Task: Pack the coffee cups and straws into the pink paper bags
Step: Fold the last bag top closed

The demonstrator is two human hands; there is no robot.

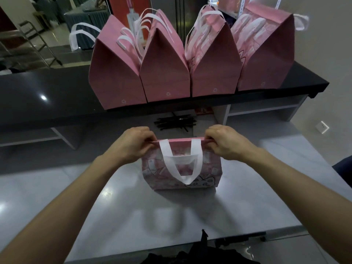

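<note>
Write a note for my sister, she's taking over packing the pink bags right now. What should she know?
Left hand and right hand each pinch a top corner of the bag on the grey table; its top is pressed shut.
Four closed bags stand in a row on the black counter.
Black straws lie behind the bag.
Contents are hidden; no cups in view.
Left: finish closing this bag, probably set it with the others.

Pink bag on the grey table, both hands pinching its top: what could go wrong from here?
The left hand and right hand pinch only the top corners of the pink bag; lifting this way might tear the paper or tip whatever is inside, which is hidden. The white handle hangs unused. The black shelf already holds four bags, so space may be tight.
</note>
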